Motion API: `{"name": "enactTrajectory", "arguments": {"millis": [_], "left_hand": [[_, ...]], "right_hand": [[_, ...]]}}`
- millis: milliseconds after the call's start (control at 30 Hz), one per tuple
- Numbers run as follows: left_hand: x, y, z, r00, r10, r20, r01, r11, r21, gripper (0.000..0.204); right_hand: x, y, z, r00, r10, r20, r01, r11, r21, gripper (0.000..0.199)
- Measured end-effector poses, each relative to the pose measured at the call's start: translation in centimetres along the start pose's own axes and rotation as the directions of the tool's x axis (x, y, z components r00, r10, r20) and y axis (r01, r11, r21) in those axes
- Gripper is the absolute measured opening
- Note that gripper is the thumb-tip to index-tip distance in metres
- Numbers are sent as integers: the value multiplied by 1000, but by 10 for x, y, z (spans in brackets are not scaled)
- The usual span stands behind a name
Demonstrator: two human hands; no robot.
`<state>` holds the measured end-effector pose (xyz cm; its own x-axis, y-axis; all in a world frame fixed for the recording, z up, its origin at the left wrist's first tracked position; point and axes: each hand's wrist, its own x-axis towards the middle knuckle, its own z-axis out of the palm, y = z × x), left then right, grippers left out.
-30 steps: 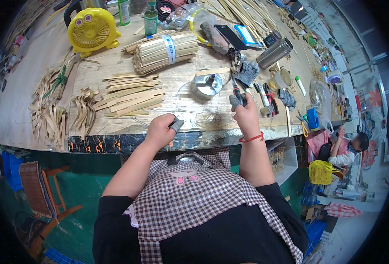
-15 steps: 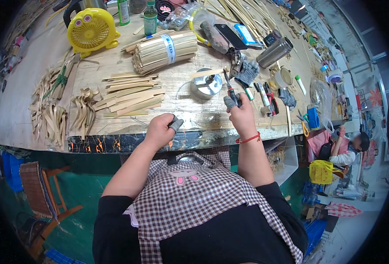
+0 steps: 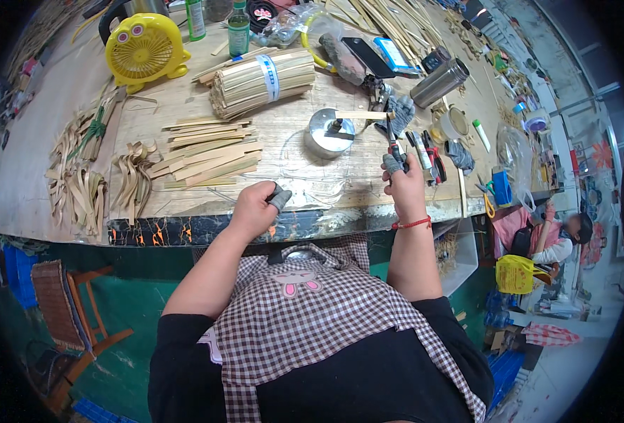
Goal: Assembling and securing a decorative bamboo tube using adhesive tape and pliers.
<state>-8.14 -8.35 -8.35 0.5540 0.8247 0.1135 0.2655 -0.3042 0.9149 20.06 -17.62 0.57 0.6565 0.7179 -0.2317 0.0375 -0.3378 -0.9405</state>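
My right hand (image 3: 406, 185), with grey wrapping on its fingers, grips pliers (image 3: 394, 144) above the table's front part. Their jaws hold the right end of a pale bamboo strip (image 3: 361, 115). The strip's left end lies above a round metal can (image 3: 329, 144) with a dark fitting on top. My left hand (image 3: 257, 208) is closed near the table edge, grey wrapping on its thumb. A thin dark rod (image 3: 221, 193) sticks out to its left; the rest is hidden in the fist. Behind that hand lies a pile of flat bamboo strips (image 3: 209, 156).
A tied bamboo bundle (image 3: 294, 74), a yellow fan (image 3: 142, 51) and green bottles (image 3: 239, 29) stand farther back. Curled strips (image 3: 134, 176) lie at left. Grey gloves (image 3: 401, 113), a steel flask (image 3: 439, 83) and red-handled pliers (image 3: 437, 166) are at right. Another person (image 3: 544, 229) sits far right.
My right hand has moved right with the pliers, drawing the bamboo strip rightward across the can's top. My left hand has stayed nearly in place.
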Motion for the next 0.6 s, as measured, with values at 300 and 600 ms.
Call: {"name": "enactTrajectory", "arguments": {"millis": [300,600], "left_hand": [[1,-3,-1,1000,29,11,-30,998,60,27],[1,-1,-1,1000,-1,26,0,1000,20,28]], "right_hand": [[4,12,32,987,-119,105,130,986,-101,16],[-1,-2,22,998,-22,59,23,1000,-21,18]]}}
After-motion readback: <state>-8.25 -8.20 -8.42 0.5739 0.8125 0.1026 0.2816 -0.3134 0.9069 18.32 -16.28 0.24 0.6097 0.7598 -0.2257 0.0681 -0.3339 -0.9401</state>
